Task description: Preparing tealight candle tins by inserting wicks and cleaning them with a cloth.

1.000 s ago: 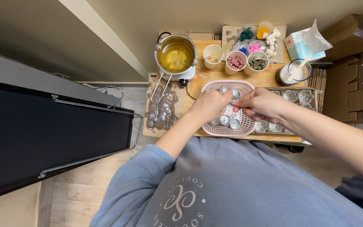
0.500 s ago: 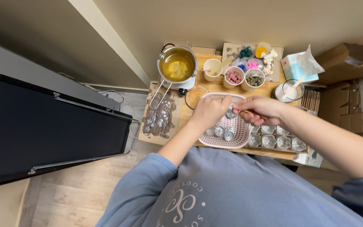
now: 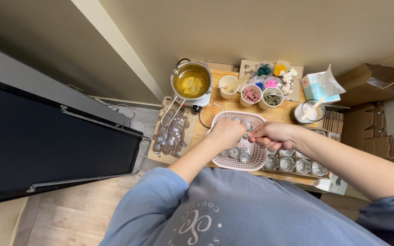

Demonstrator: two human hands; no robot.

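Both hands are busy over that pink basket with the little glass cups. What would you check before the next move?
1. Both hands over the pink perforated plastic basket: ok; left hand and right hand meet above it.
2. Small clear glass cup gripped securely between the hands: cannot tell, fingers hide it.
3. Other glass cups in the basket upright: cannot tell, too small.
4. Steel pot of yellow liquid apart from the hands: ok.
5. Glass jar with wooden stick clear of the right forearm: ok.
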